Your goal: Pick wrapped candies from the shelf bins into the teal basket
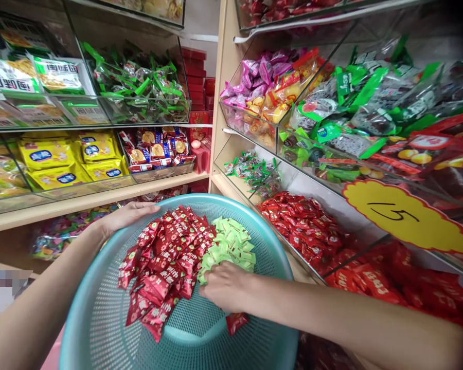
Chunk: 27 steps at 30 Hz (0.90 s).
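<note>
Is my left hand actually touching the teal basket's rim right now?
Touching. The head view shows the left hand at the teal basket's upper-left rim, its fingers lying along the edge with no gap visible.

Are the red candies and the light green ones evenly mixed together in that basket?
No, the red packets lie mostly in one heap, with the light green ones bunched beside them.

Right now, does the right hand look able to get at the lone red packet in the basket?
Probably yes: the lone red packet lies just on the near side of the right hand in the basket, and no other packet covers it.
</note>
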Available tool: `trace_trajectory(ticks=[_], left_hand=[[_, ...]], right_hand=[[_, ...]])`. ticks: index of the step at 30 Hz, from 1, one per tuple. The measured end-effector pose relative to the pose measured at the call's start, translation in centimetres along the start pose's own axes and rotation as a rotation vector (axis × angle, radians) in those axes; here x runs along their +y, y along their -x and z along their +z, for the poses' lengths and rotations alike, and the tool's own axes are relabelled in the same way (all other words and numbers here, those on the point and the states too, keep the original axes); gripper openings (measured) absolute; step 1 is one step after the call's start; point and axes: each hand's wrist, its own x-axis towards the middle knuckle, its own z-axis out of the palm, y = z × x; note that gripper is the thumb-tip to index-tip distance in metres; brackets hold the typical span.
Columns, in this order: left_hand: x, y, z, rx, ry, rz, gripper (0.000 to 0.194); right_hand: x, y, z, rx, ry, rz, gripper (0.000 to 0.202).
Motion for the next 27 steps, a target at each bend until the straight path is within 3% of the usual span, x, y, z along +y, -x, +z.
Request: trace_trajectory(ticks=[6,11,13,16,19,21,27], left_hand=[[-0.4,-0.3,-0.2,0.002,0.045,-0.018,0.060],[-0.4,-0.3,-0.3,0.005,-0.004,0.000,0.059],[-0.2,-0.2,-0.3,-0.002,-0.014,0.003,0.058],[0.1,0.1,-0.2,-0.007,-0.010,-0.004,0.060],[0.2,0.3,-0.1,0.016,-0.013,-0.017,0.062],[0.2,0.3,-0.1,0.023,-0.015,-0.013,0.062],[0.0,0.2,-0.1,0.036,-0.027,0.012,0.063]], right_hand=[[0.1,-0.7,1.6,0.014,0.054,0.131,0.018],[1.3,3.0,-0.1,0.140,-0.120,0.000,0.021],[2.5,5.1,-1.2,0.249,-0.188,0.023,0.020],[5.7,8.0,-2.5,0.386,-0.165,0.284,0.021],[9.4,9.6,-2.8,0.305,-0.067,0.653,0.023],[11.5,9.6,-2.6,0.218,-0.029,0.811,0.024],[14.7,6.9,-1.9,0.096,-0.074,0.907,0.047]])
